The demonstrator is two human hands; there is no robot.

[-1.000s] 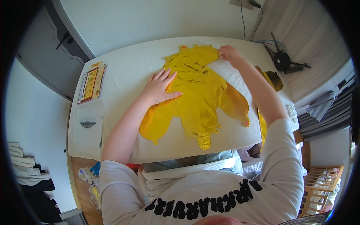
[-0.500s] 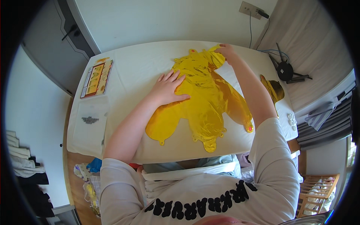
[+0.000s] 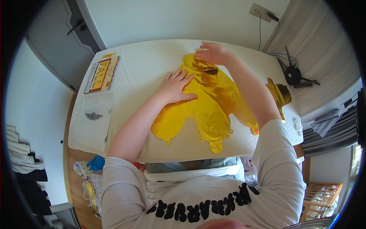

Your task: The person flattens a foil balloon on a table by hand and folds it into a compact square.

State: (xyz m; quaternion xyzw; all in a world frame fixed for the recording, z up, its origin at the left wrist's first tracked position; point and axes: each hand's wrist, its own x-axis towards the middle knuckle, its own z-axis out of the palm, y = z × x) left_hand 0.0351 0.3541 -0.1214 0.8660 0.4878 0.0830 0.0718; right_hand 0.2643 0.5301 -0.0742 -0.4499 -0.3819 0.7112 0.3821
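A shiny yellow-gold foil balloon (image 3: 211,114), flat and creased, lies on the white-covered table (image 3: 141,61) before me. It has several rounded lobes and small tabs along its edge. My left hand (image 3: 176,87) rests flat on its left side, fingers spread. At the balloon's far end, my right hand (image 3: 212,53) hovers over or touches the foil with fingers stretched out, slightly blurred; whether it makes contact I cannot tell. The foil under that hand is folded and wrinkled. My right forearm covers part of the right lobe.
A second gold foil piece (image 3: 283,97) lies at the table's right edge, near a black router (image 3: 292,75) with antennas. A small white coil (image 3: 297,125) sits below it. At left are a printed packet (image 3: 101,76) and a clear plastic bag (image 3: 91,128).
My right hand has swept left along the balloon's far end, and its fingers have opened. The foil there has turned over leftward and bunched up. My left hand stays pressed on the foil.
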